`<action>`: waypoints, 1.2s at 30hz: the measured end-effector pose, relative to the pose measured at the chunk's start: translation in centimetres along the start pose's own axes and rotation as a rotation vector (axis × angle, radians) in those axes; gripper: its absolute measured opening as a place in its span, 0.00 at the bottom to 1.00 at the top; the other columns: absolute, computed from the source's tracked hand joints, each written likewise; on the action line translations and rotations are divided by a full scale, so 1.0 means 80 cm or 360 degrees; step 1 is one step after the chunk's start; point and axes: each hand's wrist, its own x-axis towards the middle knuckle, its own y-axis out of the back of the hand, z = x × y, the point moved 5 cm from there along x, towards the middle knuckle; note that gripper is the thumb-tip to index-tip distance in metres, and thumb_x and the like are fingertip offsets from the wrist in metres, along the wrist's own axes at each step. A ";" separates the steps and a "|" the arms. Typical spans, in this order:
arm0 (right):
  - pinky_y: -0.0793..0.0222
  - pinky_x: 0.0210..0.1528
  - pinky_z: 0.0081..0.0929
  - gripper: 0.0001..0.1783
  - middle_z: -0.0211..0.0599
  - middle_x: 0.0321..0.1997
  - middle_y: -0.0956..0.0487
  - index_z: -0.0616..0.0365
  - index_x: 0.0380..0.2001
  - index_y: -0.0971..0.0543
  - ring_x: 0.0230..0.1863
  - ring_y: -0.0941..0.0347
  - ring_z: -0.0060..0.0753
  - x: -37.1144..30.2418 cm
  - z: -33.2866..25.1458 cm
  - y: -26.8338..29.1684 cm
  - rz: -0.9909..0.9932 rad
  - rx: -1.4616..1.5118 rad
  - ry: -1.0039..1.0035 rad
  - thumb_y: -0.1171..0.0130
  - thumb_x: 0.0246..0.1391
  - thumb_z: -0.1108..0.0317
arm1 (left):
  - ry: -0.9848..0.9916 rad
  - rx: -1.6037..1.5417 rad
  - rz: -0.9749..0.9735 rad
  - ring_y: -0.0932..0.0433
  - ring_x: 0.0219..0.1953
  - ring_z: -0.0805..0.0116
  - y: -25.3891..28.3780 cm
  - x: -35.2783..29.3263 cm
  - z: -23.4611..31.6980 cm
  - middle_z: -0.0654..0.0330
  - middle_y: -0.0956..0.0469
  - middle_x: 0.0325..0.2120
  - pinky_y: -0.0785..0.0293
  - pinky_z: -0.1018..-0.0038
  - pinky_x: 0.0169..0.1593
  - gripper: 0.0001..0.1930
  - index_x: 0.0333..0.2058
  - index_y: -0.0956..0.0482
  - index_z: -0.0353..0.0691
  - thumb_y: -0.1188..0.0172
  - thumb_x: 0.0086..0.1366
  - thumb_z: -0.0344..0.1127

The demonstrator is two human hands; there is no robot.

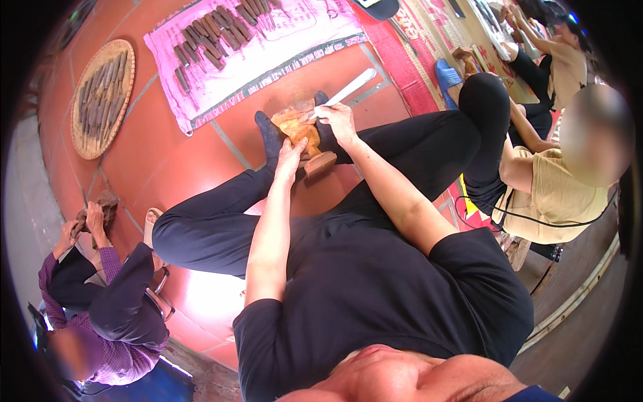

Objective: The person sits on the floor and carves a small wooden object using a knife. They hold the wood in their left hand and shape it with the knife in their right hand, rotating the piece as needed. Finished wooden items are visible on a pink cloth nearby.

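Between my feet in dark socks stands a carved piece of golden-tan wood [293, 126], its far end broad and its near part narrower. My left hand [292, 155] is closed round its narrower part. My right hand [339, 122] grips a slim tool with a long pale handle [353, 87], which points up and to the right past my fingers. The tool's working end meets the far part of the wood; its exact shape is too small to tell. A reddish-brown wooden block [320, 165] sits at the near end of the carving.
Ahead on the tiled floor [194, 161], a pink and white sheet [268, 70] bears several dark brown sticks. A round woven tray [79, 127] at the far left holds more. One person [130, 321] sits at left, handling a dark brown piece; others [556, 194] sit at right by a blue sandal [445, 75].
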 end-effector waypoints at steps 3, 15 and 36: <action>0.31 0.28 0.14 0.08 0.33 0.26 0.20 0.62 0.28 0.21 0.23 0.27 0.19 0.012 0.007 0.024 0.0218 0.0218 -0.0159 0.36 0.46 0.69 | 0.0051 -0.0063 0.0006 0.25 0.36 0.69 -0.006 -0.004 0.009 0.60 0.27 0.36 0.26 0.72 0.38 0.24 0.51 0.37 0.39 0.44 0.62 0.47; 0.24 0.44 0.29 0.22 0.46 0.40 0.21 0.67 0.46 0.28 0.41 0.22 0.39 0.040 0.051 0.063 -0.0293 0.0565 -0.0263 0.57 0.58 0.59 | -0.0194 -0.0202 0.0034 0.23 0.35 0.70 -0.005 -0.001 0.000 0.56 0.23 0.38 0.26 0.73 0.40 0.20 0.49 0.31 0.34 0.41 0.60 0.37; 0.26 0.32 0.21 0.14 0.37 0.34 0.22 0.60 0.39 0.26 0.33 0.24 0.27 0.023 0.005 0.025 0.0115 -0.0118 -0.0265 0.38 0.50 0.67 | -0.0015 -0.0075 0.0168 0.21 0.34 0.63 0.000 -0.003 -0.004 0.49 0.25 0.40 0.23 0.67 0.34 0.28 0.53 0.38 0.35 0.40 0.60 0.45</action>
